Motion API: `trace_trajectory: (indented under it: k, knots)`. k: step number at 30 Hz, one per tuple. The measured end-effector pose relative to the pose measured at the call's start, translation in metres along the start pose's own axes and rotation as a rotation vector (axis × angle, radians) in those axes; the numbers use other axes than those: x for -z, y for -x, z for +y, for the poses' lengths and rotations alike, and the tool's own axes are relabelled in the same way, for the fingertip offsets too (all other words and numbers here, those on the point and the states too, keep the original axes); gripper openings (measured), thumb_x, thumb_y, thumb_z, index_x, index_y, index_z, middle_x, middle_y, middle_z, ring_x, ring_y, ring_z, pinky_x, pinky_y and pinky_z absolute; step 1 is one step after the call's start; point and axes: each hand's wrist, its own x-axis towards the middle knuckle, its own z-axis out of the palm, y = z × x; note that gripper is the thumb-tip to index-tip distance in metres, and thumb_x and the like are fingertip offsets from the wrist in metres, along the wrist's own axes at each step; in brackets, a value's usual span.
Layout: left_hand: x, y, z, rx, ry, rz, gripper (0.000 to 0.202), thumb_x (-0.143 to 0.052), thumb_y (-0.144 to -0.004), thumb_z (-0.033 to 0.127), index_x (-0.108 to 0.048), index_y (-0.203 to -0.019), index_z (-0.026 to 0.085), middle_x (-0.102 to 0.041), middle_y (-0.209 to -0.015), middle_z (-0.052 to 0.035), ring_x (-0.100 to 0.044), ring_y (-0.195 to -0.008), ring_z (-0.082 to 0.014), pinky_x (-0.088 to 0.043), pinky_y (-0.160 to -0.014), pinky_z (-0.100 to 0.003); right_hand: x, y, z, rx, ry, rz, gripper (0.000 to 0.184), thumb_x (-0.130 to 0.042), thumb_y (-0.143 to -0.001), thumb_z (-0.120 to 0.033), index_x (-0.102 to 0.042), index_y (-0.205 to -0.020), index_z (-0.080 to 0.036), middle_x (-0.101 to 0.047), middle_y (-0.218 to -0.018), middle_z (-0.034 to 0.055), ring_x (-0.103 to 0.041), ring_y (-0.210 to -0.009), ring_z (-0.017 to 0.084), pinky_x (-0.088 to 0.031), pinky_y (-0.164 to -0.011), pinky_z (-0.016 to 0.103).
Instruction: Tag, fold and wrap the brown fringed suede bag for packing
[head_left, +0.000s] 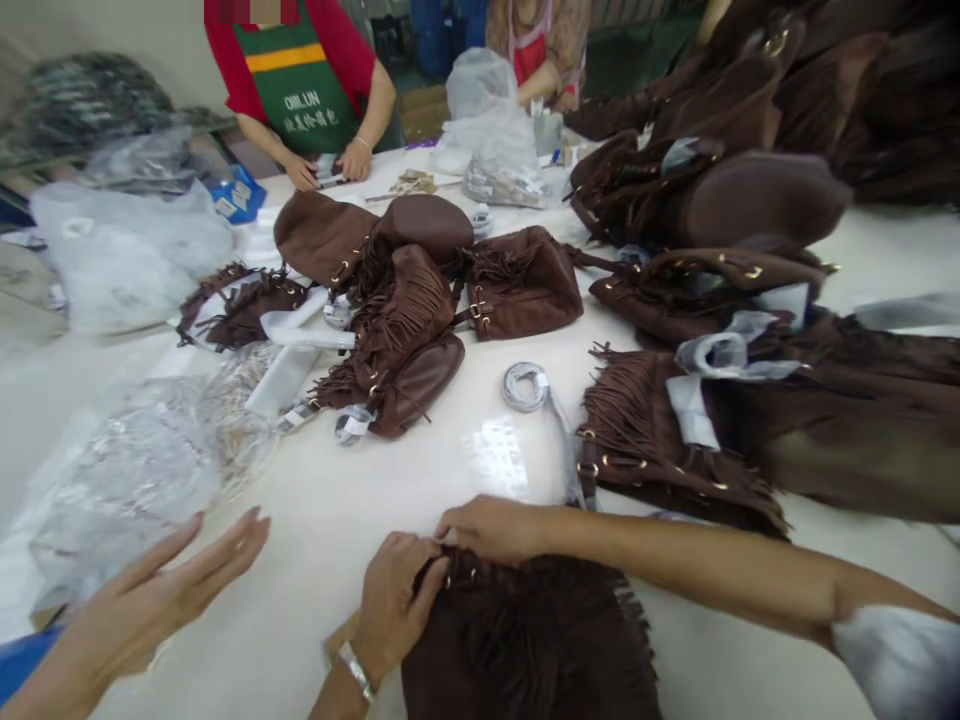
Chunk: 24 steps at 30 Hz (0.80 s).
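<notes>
A dark brown fringed bag [525, 640] lies at the bottom middle of the table. My left hand [397, 595], with a silver watch at the wrist, is closed on the bag's upper left corner beside small metal fittings. Reaching in from the right, my right hand [487, 528] pinches the same edge; its fingertips meet the left hand's, and what lies between them is partly hidden. Beyond my right forearm rests another fringed bag [637, 440] with gold eyelets. A coiled, plastic-wrapped strap [526, 387] lies ahead of my hands.
Another person's open hand [180, 590] extends from the lower left, near clear plastic bags [135, 480]. More brown bags [420, 300] lie mid-table, with a large heap [862, 110] at right. Across the table, a person in a green apron [300, 95] handles a small item.
</notes>
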Motion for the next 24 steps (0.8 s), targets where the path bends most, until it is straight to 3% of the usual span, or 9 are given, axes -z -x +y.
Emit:
trace_trajectory:
  k: [4,7,10,12,14,15,19,21,24]
  knots:
    - [0.010,-0.001,0.005,0.009,-0.063,-0.083,0.024,-0.040,-0.098,0.030,-0.061,-0.091,0.020,-0.064,-0.083,-0.0039,-0.057,-0.081,-0.0203,-0.044,-0.081,-0.039,0.021,0.066,0.018,-0.035,0.041,0.088,0.036,-0.047,-0.095,-0.044,-0.067,-0.113,-0.020,-0.073,-0.100,0.0096,-0.066,-0.090,0.024,-0.045,-0.072,0.028]
    - [0.021,-0.010,0.025,0.050,-0.059,-0.107,0.024,-0.039,-0.098,0.028,-0.062,-0.104,0.020,-0.067,-0.096,-0.0060,-0.058,-0.092,-0.0219,-0.044,-0.088,-0.041,0.015,0.097,0.031,-0.050,0.076,0.093,0.029,-0.057,-0.089,-0.032,-0.066,-0.114,-0.021,-0.072,-0.101,0.0084,-0.066,-0.092,0.024,-0.044,-0.075,0.028]
    - [0.026,-0.028,0.056,0.089,0.097,-0.054,0.031,-0.036,-0.099,0.028,-0.056,-0.122,0.022,-0.065,-0.113,-0.0069,-0.058,-0.106,-0.0200,-0.044,-0.096,-0.037,0.001,0.107,0.032,-0.043,0.089,0.163,0.034,-0.060,-0.085,-0.026,-0.064,-0.119,-0.022,-0.072,-0.103,0.0085,-0.066,-0.095,0.025,-0.044,-0.077,0.028]
    - [0.025,-0.043,0.076,0.100,0.191,-0.073,0.034,-0.036,-0.099,0.033,-0.053,-0.126,0.023,-0.065,-0.117,-0.0066,-0.059,-0.108,-0.0189,-0.045,-0.097,-0.034,0.001,0.108,0.033,0.005,0.056,0.136,0.040,-0.065,-0.082,-0.029,-0.062,-0.122,-0.022,-0.072,-0.103,0.0076,-0.066,-0.093,0.024,-0.044,-0.075,0.027]
    - [0.021,-0.055,0.088,0.127,0.196,-0.161,0.035,-0.040,-0.097,0.041,-0.055,-0.124,0.023,-0.067,-0.113,-0.0065,-0.062,-0.104,-0.0207,-0.047,-0.092,-0.034,0.016,0.107,0.037,0.041,0.003,0.117,0.036,-0.063,-0.085,-0.032,-0.064,-0.119,-0.024,-0.072,-0.098,0.0049,-0.067,-0.086,0.021,-0.044,-0.071,0.024]
    - [0.019,-0.060,0.092,0.154,0.176,-0.214,0.036,-0.044,-0.095,0.044,-0.056,-0.122,0.023,-0.068,-0.109,-0.0065,-0.063,-0.100,-0.0220,-0.048,-0.089,-0.035,0.029,0.105,0.042,0.021,0.001,0.178,0.031,-0.059,-0.088,-0.033,-0.065,-0.116,-0.024,-0.073,-0.096,0.0042,-0.067,-0.083,0.020,-0.044,-0.070,0.024]
    - [0.008,-0.066,0.096,0.265,0.073,-0.340,0.039,-0.058,-0.085,0.050,-0.058,-0.115,0.025,-0.071,-0.095,-0.0045,-0.065,-0.089,-0.0256,-0.049,-0.079,-0.037,0.089,0.082,0.073,-0.404,0.243,0.732,0.042,-0.046,-0.095,-0.044,-0.058,-0.123,-0.015,-0.068,-0.107,0.0146,-0.065,-0.094,0.027,-0.045,-0.078,0.031]
    - [0.005,-0.063,0.099,0.232,0.000,-0.367,0.030,-0.063,-0.082,0.047,-0.062,-0.102,0.024,-0.069,-0.091,-0.0040,-0.063,-0.087,-0.0261,-0.048,-0.077,-0.039,0.107,0.060,0.092,-0.584,0.326,0.770,0.054,-0.050,-0.092,-0.050,-0.051,-0.129,-0.010,-0.062,-0.117,0.0212,-0.063,-0.099,0.030,-0.046,-0.080,0.035]
    - [0.002,-0.053,0.107,0.112,-0.091,-0.380,0.008,-0.063,-0.082,0.029,-0.063,-0.087,0.022,-0.065,-0.091,-0.0045,-0.059,-0.088,-0.0250,-0.047,-0.078,-0.039,0.111,0.036,0.110,-0.606,0.335,0.690,0.043,-0.052,-0.091,-0.041,-0.054,-0.121,-0.010,-0.061,-0.116,0.0198,-0.062,-0.100,0.029,-0.046,-0.084,0.035]
